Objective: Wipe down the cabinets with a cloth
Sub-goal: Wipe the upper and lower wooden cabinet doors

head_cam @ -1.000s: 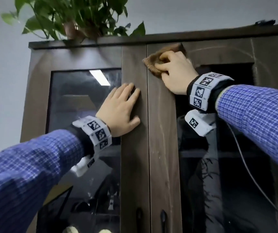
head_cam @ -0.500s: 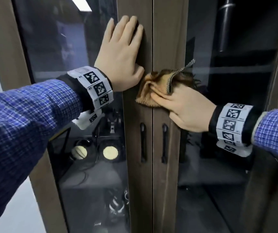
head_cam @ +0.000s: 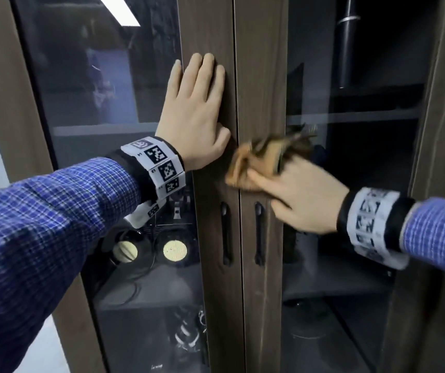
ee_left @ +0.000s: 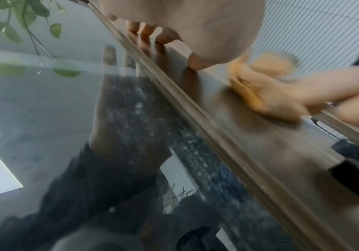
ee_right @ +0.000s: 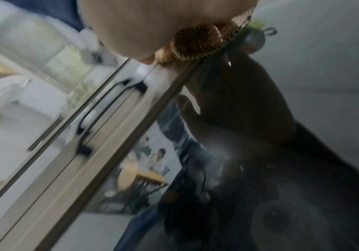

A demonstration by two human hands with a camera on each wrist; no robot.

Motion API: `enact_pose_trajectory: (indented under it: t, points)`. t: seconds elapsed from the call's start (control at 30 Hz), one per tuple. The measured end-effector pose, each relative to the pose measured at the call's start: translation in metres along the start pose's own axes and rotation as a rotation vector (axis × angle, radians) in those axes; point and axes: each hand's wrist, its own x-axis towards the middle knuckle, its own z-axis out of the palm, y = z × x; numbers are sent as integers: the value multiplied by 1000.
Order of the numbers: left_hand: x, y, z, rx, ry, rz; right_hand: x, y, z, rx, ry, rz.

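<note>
My left hand [head_cam: 193,118] lies flat, fingers straight, palm pressed on the wooden stile of the left door [head_cam: 210,265]; I judge that is to brace the door shut so it won't rattle or swing while I scrub next to it. My right hand [head_cam: 300,196] has its fingers curled round the bunched tan cloth [head_cam: 263,160], gripping it and pushing it against the stile of the right door [head_cam: 263,76]. The cloth sits just right of the seam where the two doors meet, above the two black handles [head_cam: 259,234], near my left thumb. It bulges out ahead of my right hand, beyond thumb and fingers, on the upper left side of my grip, with a loose corner trailing over the dark glass [head_cam: 350,130]. The cloth is blurred, so I can't make out its folds.
</note>
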Motion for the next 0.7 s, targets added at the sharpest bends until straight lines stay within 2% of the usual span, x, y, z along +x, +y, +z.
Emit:
enact_pose_trajectory:
  t: [0.07, 0.13, 0.2, 0.3, 0.37, 0.47, 0.53, 0.7]
  points:
    - [-3, 1, 1, 4, 1, 18, -20, -12, 17, 4, -115, -22]
    - [-6, 2, 1, 9, -5, 34, -24, -8, 19, -35, -169, -50]
    - [-5, 3, 0, 12, -11, 45, -15, 8, 6, -59, -113, -55]
    - [-7, 7, 3, -10, 3, 38, 1, 26, -17, -56, 68, 52]
    - [-15, 14, 8, -36, 23, 48, 4, 22, -14, -56, 110, 82]
    - [-36, 32, 20, -50, 8, 176, -10, 4, 11, 34, 120, 91]
    - [-51, 44, 28, -51, -29, 254, -26, -9, 31, 83, 89, 94]
    - [-85, 63, 39, -93, -91, 277, -70, -52, 75, 143, -70, 88]
